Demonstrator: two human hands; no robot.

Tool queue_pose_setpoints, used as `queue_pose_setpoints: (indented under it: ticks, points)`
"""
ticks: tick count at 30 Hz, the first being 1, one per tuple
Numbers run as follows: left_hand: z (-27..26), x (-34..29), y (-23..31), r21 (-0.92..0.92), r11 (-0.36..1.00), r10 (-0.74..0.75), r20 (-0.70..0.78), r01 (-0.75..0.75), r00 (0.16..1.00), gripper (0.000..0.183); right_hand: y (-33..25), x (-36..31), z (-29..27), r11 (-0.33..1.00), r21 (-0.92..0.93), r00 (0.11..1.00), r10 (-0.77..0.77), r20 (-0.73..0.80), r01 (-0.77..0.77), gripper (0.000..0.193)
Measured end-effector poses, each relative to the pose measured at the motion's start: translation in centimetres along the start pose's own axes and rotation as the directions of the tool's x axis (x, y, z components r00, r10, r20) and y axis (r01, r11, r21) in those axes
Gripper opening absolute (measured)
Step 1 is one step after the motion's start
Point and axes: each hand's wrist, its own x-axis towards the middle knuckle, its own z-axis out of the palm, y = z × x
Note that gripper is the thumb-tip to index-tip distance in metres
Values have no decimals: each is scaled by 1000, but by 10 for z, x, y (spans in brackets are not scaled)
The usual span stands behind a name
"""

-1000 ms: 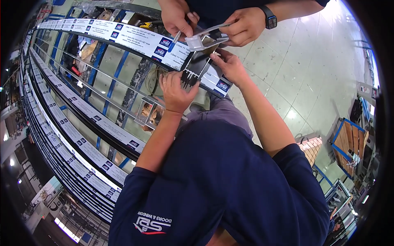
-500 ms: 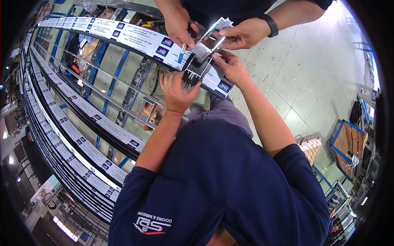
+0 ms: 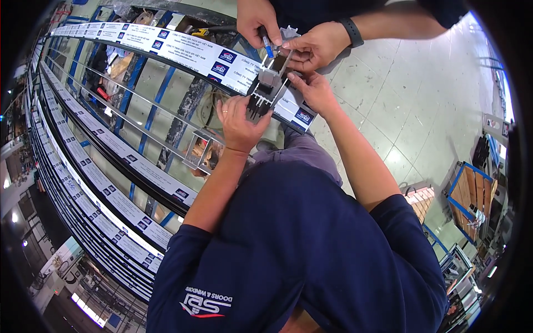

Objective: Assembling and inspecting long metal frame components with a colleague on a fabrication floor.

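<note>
A dark aluminium profile with a ribbed, slotted end [image 3: 259, 105] lies across the film-covered bar in front of me. My left hand [image 3: 240, 123], a ring on one finger, is curled round its near end. My right hand [image 3: 315, 93] pinches the profile's right side, thumb on top; its fingertips are partly hidden. A short grey aluminium profile piece [image 3: 268, 79] sits on the dark one. Opposite me, a co-worker's hand with a dark wristband [image 3: 351, 33] grips that grey piece. Their other hand [image 3: 257, 25] holds a blue marker [image 3: 268, 49] with its tip near the piece.
Long bars covered in printed white film [image 3: 183, 51] run off to the left over a rack with blue crosspieces [image 3: 159, 91]. A clear box-like part [image 3: 204, 151] hangs beside my left forearm. Tiled floor [image 3: 397, 111] and a blue-framed wooden cart [image 3: 471, 194] are on the right.
The co-worker's marker hand has shifted right and up, bringing the marker over the grey piece. The grey piece has moved down onto the dark profile. My hands have stayed nearly still.
</note>
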Motion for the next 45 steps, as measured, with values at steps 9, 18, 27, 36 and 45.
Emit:
queue_pose_setpoints:
  ticks: [9,18,27,36,45]
  points:
    - [1,-1,1,-25,1000,-17,-20,17,1000,70,15,1,-1,901,-103,904,-426,-28,421,36]
    - [-6,1,7,-59,996,-72,6,72,997,69,8,-32,4,761,-472,835,-543,-89,445,46]
    - [-6,-3,3,-64,992,-104,34,106,994,72,7,-60,19,616,-720,864,-502,-45,320,120]
    - [-5,-4,2,-69,991,-117,24,118,993,71,-20,-60,37,668,-705,940,-341,-4,239,155]
    - [-2,-5,1,-72,991,-111,-20,109,994,67,-26,-56,43,702,-686,954,-298,-39,191,154]
